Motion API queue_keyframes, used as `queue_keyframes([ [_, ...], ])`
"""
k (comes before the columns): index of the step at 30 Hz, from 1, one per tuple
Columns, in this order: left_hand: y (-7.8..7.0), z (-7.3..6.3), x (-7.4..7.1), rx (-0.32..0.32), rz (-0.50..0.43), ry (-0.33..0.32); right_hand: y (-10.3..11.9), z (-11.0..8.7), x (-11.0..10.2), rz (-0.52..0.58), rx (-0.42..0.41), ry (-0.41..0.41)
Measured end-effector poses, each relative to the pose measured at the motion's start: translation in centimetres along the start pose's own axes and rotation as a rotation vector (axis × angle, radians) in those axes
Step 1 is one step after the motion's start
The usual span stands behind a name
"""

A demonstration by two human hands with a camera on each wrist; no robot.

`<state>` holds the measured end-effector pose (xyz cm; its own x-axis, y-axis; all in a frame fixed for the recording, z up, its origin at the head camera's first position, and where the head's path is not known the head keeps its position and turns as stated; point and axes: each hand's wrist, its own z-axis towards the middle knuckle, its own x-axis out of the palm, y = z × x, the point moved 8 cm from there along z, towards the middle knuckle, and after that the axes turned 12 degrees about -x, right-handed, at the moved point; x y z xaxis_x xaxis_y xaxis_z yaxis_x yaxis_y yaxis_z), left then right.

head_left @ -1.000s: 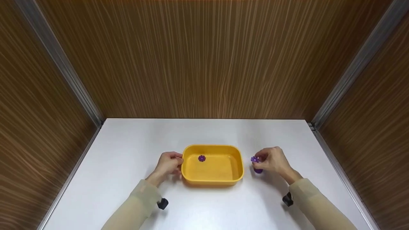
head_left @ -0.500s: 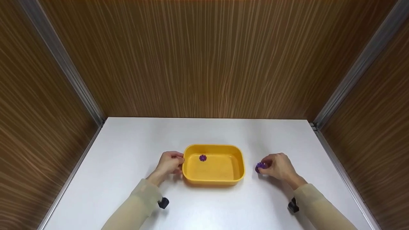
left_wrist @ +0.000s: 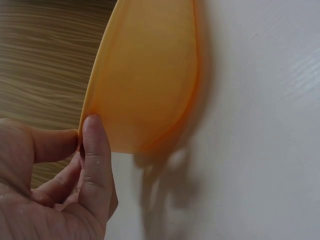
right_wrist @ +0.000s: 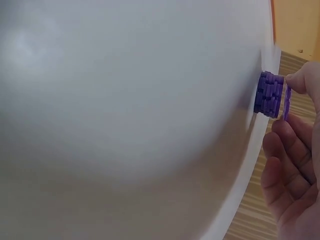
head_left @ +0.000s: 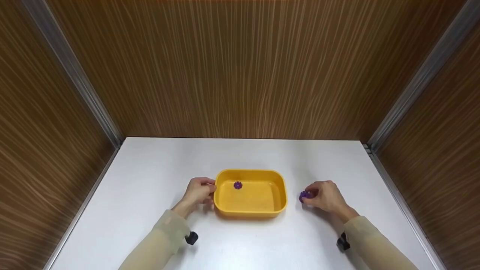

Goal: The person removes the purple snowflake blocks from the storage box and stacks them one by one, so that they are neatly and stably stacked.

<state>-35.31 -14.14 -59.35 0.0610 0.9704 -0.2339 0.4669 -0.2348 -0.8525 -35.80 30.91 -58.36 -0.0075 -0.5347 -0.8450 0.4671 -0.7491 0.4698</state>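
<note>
A shallow yellow plastic bin (head_left: 250, 214) stands on the white table, and my left hand (head_left: 197, 192) grips its left wall. In the left wrist view the thumb (left_wrist: 55, 145) and a finger (left_wrist: 95, 135) pinch the rim. One purple flower-shaped disc (head_left: 237, 185) lies inside the bin, toward the back left. Right of the bin, my right hand (head_left: 325, 197) pinches another purple flower-shaped disc (right_wrist: 287, 102) by its edges. That disc is close over a short stack of similar purple discs (right_wrist: 269, 95) standing on the table.
Brown wood-grain panels (head_left: 240, 67) rise behind the white table (head_left: 168, 157) and on both sides, joined by grey metal posts (head_left: 71, 71). A black device (head_left: 191, 238) is strapped at the left wrist, a similar one (head_left: 343, 242) at the right.
My right hand has moved down and slightly right, bringing its disc from above and behind the stack to right over it. The left hand still grips the bin.
</note>
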Motion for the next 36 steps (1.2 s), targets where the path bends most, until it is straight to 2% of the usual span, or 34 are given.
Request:
queue_keyframes([
  [17,0.0,0.1,0.1,0.002,-0.005,0.000,-0.7,-0.3,0.5,0.044,0.036,0.061],
  [27,0.1,0.1,0.1,-0.015,-0.017,-0.007,-0.5,-0.3,0.3,0.019,0.021,0.033],
  [32,0.1,0.1,0.1,-0.016,-0.012,-0.007,0.1,0.0,-0.4,-0.025,0.003,-0.024],
  [36,0.1,0.1,0.1,-0.014,-0.005,-0.012,1.5,0.8,-1.0,-0.028,-0.026,-0.068],
])
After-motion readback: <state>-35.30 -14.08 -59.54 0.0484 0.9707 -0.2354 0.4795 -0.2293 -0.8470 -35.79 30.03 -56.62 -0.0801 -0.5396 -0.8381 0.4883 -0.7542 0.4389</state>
